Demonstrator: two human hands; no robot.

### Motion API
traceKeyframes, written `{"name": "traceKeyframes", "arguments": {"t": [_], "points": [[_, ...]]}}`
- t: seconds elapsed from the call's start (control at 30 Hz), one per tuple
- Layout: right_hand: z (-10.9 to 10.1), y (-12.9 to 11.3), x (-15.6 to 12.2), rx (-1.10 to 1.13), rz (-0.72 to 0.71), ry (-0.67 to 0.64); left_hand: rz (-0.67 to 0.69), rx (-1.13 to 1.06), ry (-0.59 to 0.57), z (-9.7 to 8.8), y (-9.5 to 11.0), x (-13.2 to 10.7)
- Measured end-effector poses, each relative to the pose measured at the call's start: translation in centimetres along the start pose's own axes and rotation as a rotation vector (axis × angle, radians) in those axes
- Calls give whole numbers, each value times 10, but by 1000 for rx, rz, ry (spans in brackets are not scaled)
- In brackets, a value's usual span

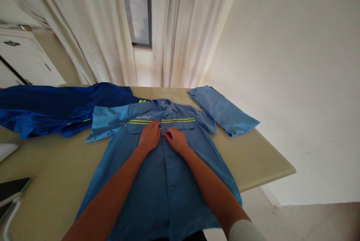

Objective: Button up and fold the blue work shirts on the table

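A light blue work shirt [157,181] with yellow-green reflective stripes lies front up on a beige table [253,158], its sleeves spread to both sides. My left hand [149,136] rests on the chest just left of the button placket, fingers bent and pressed to the cloth. My right hand [176,139] lies just right of the placket, fingertips pinched at the shirt's front edge near the stripe. Both hands nearly touch at the centre.
A darker blue garment [56,107] is heaped at the table's far left. A white cabinet [22,61] stands at the left and white curtains [174,27] hang behind the table. The table's right edge drops to a pale floor [309,222]. A dark flat object [11,190] lies at the near left.
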State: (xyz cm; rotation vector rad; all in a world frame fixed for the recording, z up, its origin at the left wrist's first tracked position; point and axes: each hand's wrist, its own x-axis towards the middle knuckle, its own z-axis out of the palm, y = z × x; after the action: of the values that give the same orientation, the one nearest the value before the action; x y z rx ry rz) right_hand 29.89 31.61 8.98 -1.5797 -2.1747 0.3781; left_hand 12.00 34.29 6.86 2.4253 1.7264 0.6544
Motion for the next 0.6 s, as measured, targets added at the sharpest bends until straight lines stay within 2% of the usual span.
{"name": "traceKeyframes", "arguments": {"t": [0.13, 0.33, 0.47, 0.6], "points": [[-5, 12, -2, 112, -106, -47, 17, -9, 74, -2, 5, -5], [-7, 13, -6, 187, -77, -19, 115, -172, 9, -6, 9, -6], [-7, 10, -9, 182, -50, 9, 1, -395, 15, -8, 15, -5], [-6, 10, -12, 156, -51, 12, -101, -505, 22, -10, 23, -6]]}}
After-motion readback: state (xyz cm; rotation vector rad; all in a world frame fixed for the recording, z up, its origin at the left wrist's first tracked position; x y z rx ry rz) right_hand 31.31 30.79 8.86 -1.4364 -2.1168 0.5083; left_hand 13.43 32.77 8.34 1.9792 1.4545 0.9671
